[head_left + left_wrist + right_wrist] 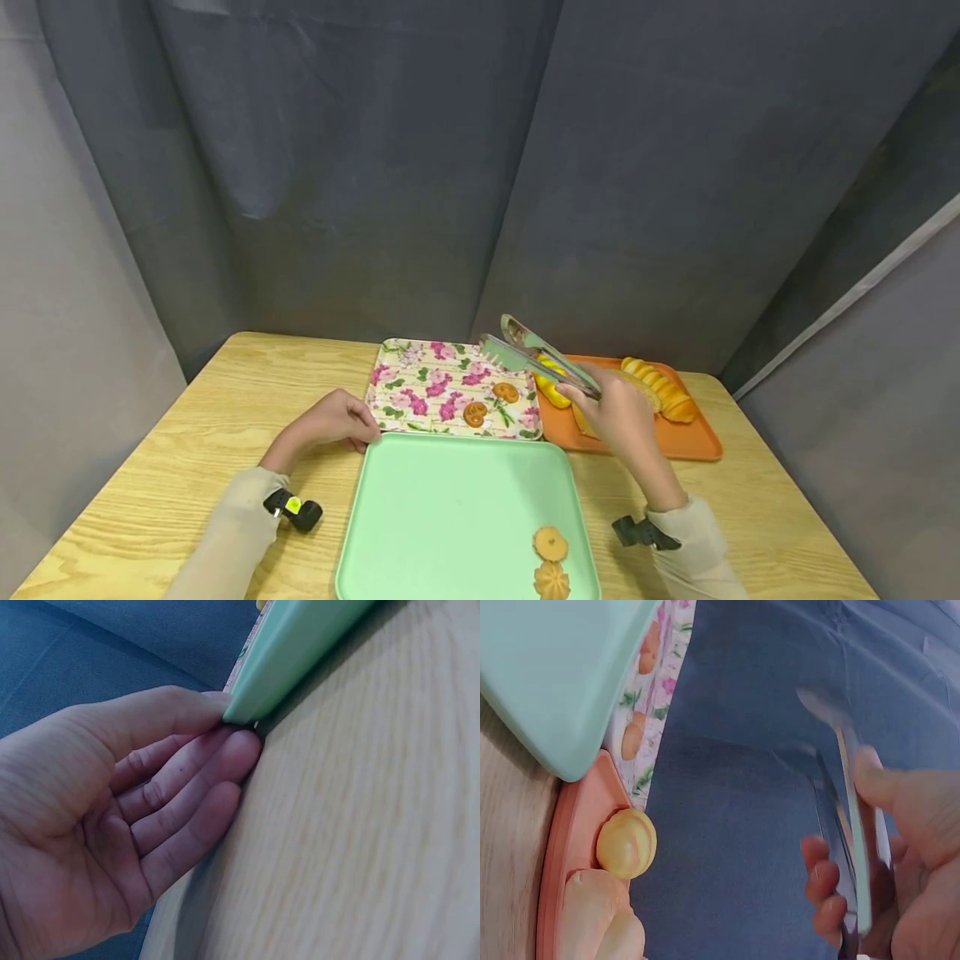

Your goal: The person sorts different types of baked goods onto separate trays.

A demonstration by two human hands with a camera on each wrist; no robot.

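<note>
My left hand (341,421) pinches the far left corner of the light green tray (457,508); in the left wrist view the thumb lies on top and fingers are beneath. My right hand (621,408) grips metal tongs with pale green parts (512,357), held in the air with their tips apart and nothing between them. Below the tongs lies a floral tray (420,379) with two pretzel-shaped cookies (475,414). On the green tray's near right side lie two cookies, one round (551,543) and one flower-shaped (552,581).
An orange tray (693,440) stands at the right behind my right hand. It bears a scored bread loaf (663,392), a yellow bun (626,844) and other bread partly hidden by the hand. Dark curtains (360,167) hang behind the wooden table (180,467).
</note>
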